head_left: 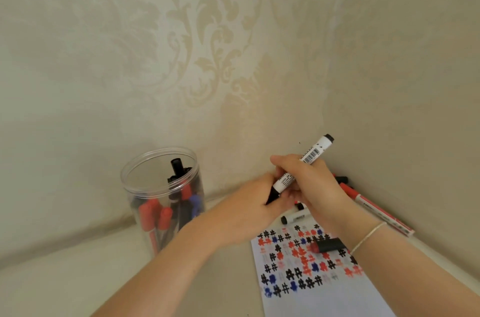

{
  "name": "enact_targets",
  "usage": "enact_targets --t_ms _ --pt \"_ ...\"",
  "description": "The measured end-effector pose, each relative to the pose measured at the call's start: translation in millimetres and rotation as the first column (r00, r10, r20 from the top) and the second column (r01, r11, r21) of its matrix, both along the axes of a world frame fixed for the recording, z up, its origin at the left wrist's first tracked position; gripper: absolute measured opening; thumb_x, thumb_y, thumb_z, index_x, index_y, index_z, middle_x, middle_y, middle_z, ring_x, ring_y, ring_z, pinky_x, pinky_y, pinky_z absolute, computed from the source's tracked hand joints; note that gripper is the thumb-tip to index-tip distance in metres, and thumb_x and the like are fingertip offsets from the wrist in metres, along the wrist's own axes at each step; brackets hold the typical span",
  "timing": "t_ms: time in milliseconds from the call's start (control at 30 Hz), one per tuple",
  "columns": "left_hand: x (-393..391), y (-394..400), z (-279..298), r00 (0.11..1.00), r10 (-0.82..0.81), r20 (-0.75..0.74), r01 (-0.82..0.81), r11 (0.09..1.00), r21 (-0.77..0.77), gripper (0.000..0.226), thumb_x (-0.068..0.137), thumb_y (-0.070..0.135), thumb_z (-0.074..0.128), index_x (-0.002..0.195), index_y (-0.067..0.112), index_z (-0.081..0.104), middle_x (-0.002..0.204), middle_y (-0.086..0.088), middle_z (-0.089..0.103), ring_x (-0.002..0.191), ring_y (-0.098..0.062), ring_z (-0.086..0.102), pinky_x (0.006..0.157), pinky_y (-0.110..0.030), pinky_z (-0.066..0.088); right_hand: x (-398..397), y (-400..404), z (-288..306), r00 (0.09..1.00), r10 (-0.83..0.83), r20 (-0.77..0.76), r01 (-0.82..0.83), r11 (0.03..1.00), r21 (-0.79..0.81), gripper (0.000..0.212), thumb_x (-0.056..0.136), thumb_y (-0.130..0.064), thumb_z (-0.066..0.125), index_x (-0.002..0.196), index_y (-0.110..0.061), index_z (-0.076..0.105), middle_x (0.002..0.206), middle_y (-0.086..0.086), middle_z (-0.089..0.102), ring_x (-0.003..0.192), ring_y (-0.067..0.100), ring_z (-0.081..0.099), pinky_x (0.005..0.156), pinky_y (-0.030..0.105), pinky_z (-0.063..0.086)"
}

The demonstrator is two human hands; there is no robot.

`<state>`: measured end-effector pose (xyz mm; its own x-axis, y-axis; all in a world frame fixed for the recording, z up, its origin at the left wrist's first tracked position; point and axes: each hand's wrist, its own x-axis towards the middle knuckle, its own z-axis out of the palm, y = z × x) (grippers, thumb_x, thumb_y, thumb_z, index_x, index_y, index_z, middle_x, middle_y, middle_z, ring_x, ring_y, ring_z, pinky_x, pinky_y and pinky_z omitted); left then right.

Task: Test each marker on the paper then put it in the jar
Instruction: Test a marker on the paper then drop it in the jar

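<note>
My right hand (309, 181) grips the white barrel of a black marker (304, 163), which is tilted with its back end up and to the right. My left hand (249, 207) holds the marker's black lower end, cap or tip I cannot tell which. A clear plastic jar (161, 186) stands to the left and holds several red, blue and black markers. The white paper (324, 290), covered with red, blue and black hash marks, lies under my right forearm. A loose black cap (331, 244) rests on the paper.
More markers lie in the corner behind my hands: a red one (379, 210) along the right wall, a white one (296, 218) at the paper's top edge, a dark one (341, 179) further back. Patterned walls close in behind and to the right.
</note>
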<state>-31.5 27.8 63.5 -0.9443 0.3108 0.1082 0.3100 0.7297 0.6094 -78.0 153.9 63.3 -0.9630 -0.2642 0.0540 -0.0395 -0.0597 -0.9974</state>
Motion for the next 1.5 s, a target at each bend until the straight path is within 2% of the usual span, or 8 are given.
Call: enact_targets --t_ms 300,433,567,733,800,1000,1133,1500 --pt "0 9 -31 0.995 0.007 -0.102 0.016 0.974 0.226 0.036 0.083 0.056 0.047 0.077 0.023 0.059 0.051 0.014 0.047 0.049 -0.006 0.04 0.052 -0.032 0.039 -2 52 8 0.944 0.329 -0.017 -0.328 0.944 0.025 0.027 0.092 -0.02 0.055 0.084 0.002 0.07 0.088 0.019 0.072 0.076 0.027 0.07 0.069 0.029 0.058" --pt "3 9 -39 0.994 0.113 0.011 -0.113 0.994 0.003 0.041 0.068 0.068 0.051 0.088 0.033 0.046 0.057 0.01 0.046 0.05 -0.005 0.039 0.048 -0.016 0.031 -7 88 1 1.0 0.02 -0.007 -0.021 0.992 -0.123 0.035 0.091 -0.029 0.058 0.069 -0.003 0.065 0.07 0.017 0.066 0.053 0.023 0.059 0.05 0.026 0.051" --pt "2 28 -51 0.993 0.114 0.009 -0.113 0.992 -0.047 0.031 0.077 0.061 0.06 0.088 0.035 0.049 0.057 0.01 0.05 0.042 -0.001 0.039 0.047 -0.017 0.033 -2 121 -21 0.984 -0.135 0.116 0.149 0.982 -0.119 0.039 0.088 -0.038 0.062 0.068 -0.004 0.064 0.072 0.019 0.066 0.053 0.023 0.061 0.051 0.028 0.053" --pt "-1 72 -74 0.997 -0.069 0.037 0.074 0.986 -0.153 0.024 0.088 0.044 0.059 0.111 0.04 0.059 0.092 0.013 0.065 0.068 0.0 0.054 0.067 -0.023 0.049 9 137 -63 0.96 -0.246 0.136 0.249 0.968 -0.006 0.021 0.082 -0.005 0.067 0.065 -0.004 0.054 0.058 0.011 0.059 0.041 0.017 0.049 0.041 0.025 0.043" --pt "-4 84 -81 0.995 -0.096 0.03 0.1 0.976 -0.193 0.03 0.089 0.039 0.056 0.119 0.042 0.057 0.08 0.018 0.059 0.064 0.0 0.05 0.06 -0.019 0.041 10 138 -75 0.951 -0.288 0.109 0.286 0.958 0.034 0.02 0.083 0.003 0.061 0.067 -0.004 0.05 0.053 0.013 0.058 0.036 0.017 0.048 0.038 0.024 0.04" --pt "-10 91 -92 0.995 -0.081 -0.053 0.061 0.951 -0.302 0.062 0.072 0.076 0.053 0.128 0.053 0.045 0.092 0.018 0.061 0.08 -0.002 0.054 0.068 -0.018 0.042 1 136 -99 0.857 -0.513 -0.041 0.51 0.835 0.207 0.017 0.07 -0.004 0.059 0.061 -0.008 0.045 0.056 0.016 0.049 0.043 0.011 0.034 0.038 0.016 0.03" --pt "-9 94 -91 0.995 -0.067 -0.069 0.04 0.942 -0.333 0.068 0.067 0.081 0.051 0.129 0.053 0.044 0.071 0.021 0.046 0.069 0.001 0.047 0.06 -0.012 0.035 -2 134 -105 0.835 -0.542 -0.096 0.546 0.796 0.262 0.025 0.073 -0.001 0.061 0.062 -0.009 0.04 0.05 0.002 0.035 0.042 0.009 0.027 0.038 0.017 0.027" --pt "-11 93 -97 0.996 -0.075 -0.038 0.058 0.943 -0.329 0.071 0.065 0.083 0.048 0.13 0.054 0.043 0.11 0.018 0.065 0.096 -0.001 0.06 0.084 -0.025 0.05 0 136 -108 0.842 -0.519 -0.148 0.539 0.797 0.271 0.029 0.075 0.002 0.059 0.058 -0.009 0.038 0.04 -0.005 0.038 0.032 0.004 0.031 0.035 0.015 0.028"
